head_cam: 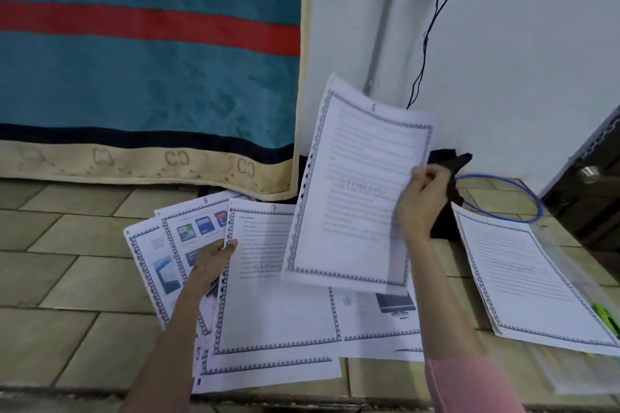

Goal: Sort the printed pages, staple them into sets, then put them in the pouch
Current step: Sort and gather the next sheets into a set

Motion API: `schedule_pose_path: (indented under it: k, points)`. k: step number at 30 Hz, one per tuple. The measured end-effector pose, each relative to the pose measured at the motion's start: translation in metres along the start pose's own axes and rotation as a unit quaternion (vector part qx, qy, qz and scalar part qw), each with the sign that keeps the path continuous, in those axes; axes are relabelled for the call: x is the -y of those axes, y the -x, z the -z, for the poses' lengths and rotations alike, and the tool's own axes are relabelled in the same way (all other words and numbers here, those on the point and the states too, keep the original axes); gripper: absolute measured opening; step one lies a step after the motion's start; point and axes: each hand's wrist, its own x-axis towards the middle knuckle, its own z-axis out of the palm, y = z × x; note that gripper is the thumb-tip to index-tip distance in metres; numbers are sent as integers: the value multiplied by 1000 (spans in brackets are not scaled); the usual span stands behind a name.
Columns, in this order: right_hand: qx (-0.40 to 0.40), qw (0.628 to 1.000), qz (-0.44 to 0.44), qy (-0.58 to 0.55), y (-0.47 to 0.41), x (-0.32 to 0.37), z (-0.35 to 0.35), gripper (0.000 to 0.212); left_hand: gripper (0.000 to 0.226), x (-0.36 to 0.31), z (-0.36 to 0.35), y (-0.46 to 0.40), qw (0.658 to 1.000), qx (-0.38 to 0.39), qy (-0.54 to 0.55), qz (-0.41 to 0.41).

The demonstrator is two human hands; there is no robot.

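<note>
1. Here, the right hand (423,201) is pinching the right edge of a bordered page (360,184) marked 6 at the top, holding it tilted in the air above the spread of pages on the tiled floor (67,278).
2. The left hand (214,260) is gripping the left edge of the page marked 7 (278,295), fingers curling round its punched margin.
3. Pages with pictures, one marked 8 (198,225), are fanning out to the left beneath it.
4. Another bordered page (526,278) is lying apart on the right, near a green object (605,317) too blurred to identify.
5. A blue cable loop (523,198) is sitting behind it, and a teal blanket (151,77) is hanging at the back.
</note>
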Motion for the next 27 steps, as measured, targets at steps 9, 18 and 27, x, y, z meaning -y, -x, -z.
schedule_pose_path:
  k: [9, 18, 27]
  points:
    - [236, 956, -110, 134, 81, -65, -21, 8, 40, -2, 2, 1, 1000, 12, 23, 14]
    - [433, 871, -126, 194, 103, -85, -33, 45, 45, -7, 1, 11, 996, 60, -15, -58]
    - [469, 856, -215, 35, 103, -90, -25, 26, 22, -3, 43, 23, 963, 127, 237, 9]
